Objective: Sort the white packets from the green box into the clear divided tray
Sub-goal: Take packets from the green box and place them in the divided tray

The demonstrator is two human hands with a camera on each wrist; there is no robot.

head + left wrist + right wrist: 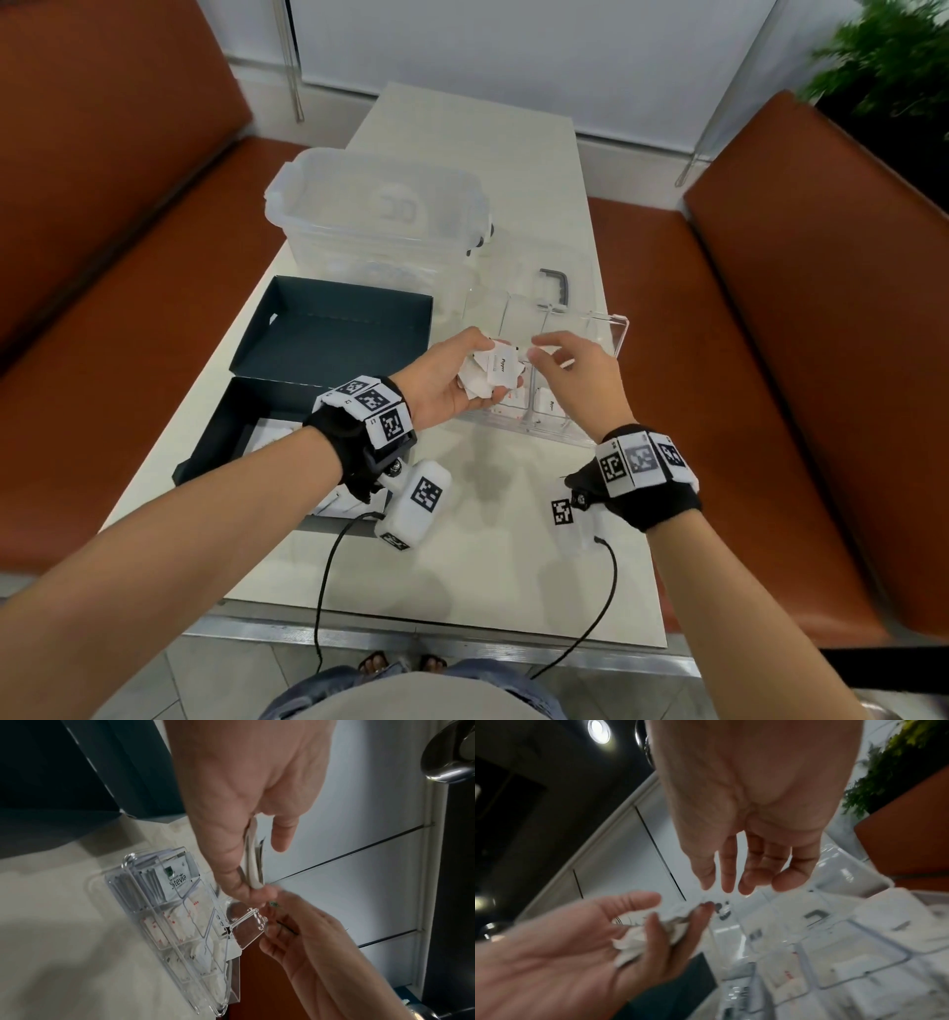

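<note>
A café or restaurant booth: orange padded benches (801,329) flank a narrow table (503,539).

even indoor light is brightening the head view, soft shadows lying on the table (477,555) and edges bowing outward. both wrist views are looking dimmer and motion-blurred; a ceiling lamp (599,731) is glaring.

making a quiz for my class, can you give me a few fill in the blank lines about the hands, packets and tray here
1. The bunch of white packets is held in the ____ hand.
2. The right hand holds ____.
3. Both hands hover above the clear ____.
4. The top packet in the bunch reads ____.

Missing words: left; nothing; tray; Pepper
</note>
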